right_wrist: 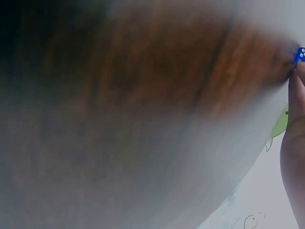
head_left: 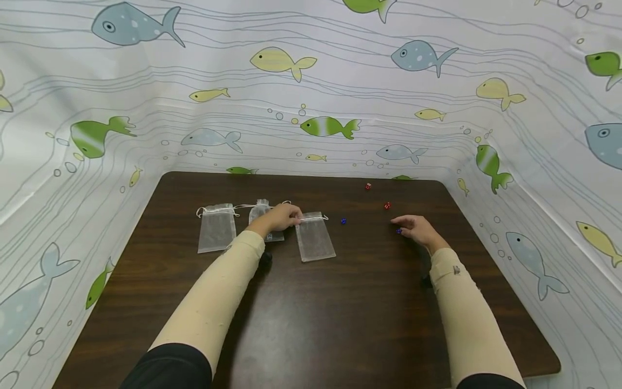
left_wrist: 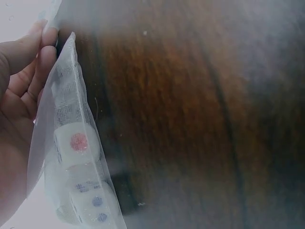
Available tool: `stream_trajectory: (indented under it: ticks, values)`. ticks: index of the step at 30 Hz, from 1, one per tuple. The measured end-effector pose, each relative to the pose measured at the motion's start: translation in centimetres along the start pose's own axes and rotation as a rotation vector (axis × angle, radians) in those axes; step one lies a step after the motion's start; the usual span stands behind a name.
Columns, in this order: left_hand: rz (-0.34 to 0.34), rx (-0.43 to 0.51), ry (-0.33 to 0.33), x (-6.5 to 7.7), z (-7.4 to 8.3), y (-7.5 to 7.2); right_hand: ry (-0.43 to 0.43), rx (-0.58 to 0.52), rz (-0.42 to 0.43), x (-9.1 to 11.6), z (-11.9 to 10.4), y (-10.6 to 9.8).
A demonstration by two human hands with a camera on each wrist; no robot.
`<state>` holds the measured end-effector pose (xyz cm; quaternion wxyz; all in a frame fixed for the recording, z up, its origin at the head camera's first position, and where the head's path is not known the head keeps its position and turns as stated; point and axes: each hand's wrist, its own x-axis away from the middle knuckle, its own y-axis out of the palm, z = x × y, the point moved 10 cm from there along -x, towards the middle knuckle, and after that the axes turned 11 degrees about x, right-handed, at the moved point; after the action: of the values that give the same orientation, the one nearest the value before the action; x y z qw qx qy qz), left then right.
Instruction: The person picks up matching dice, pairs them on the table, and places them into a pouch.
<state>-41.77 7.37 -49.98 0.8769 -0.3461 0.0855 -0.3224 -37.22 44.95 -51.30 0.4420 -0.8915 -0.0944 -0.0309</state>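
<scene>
My left hand [head_left: 282,217] pinches the top corner of a small sheer white drawstring pouch [head_left: 316,240] lying flat on the table. Under that forearm and hand is a second sheer pouch [head_left: 275,236], partly hidden. White dice [left_wrist: 78,143] with red and blue pips show through mesh close below the fingers in the left wrist view. At the right, my right hand [head_left: 420,231] holds a blue die [head_left: 399,230] at the tip of the thumb. The same blue die [right_wrist: 300,55] appears at the edge of the right wrist view.
A third sheer pouch [head_left: 217,229] lies at the left. Another blue die [head_left: 343,221] sits between the hands. Two red dice, one nearer [head_left: 387,205] and one farther [head_left: 367,186], lie toward the back. A fish-print curtain [head_left: 272,97] surrounds the dark wooden table [head_left: 340,324].
</scene>
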Motion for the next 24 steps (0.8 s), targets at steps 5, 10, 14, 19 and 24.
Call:
stream_trajectory:
  ticks: [5,10,14,19,24]
  values:
    - [-0.003,-0.001,-0.001,0.1,0.1,0.0,0.008,-0.031,-0.028,0.0,-0.4,0.5]
    - [0.005,-0.012,0.002,0.2,0.1,-0.3,-0.005,-0.017,-0.028,-0.3,-1.0,0.7]
    - [0.010,-0.010,-0.003,0.3,0.1,-0.4,-0.018,0.048,0.003,-0.7,-1.5,0.6]
    - [0.007,-0.006,-0.003,0.3,0.1,-0.2,-0.101,0.070,0.001,-1.5,-3.9,1.5]
    - [0.001,-0.008,-0.008,0.4,0.2,0.0,-0.180,0.070,-0.034,-2.9,-8.7,3.4]
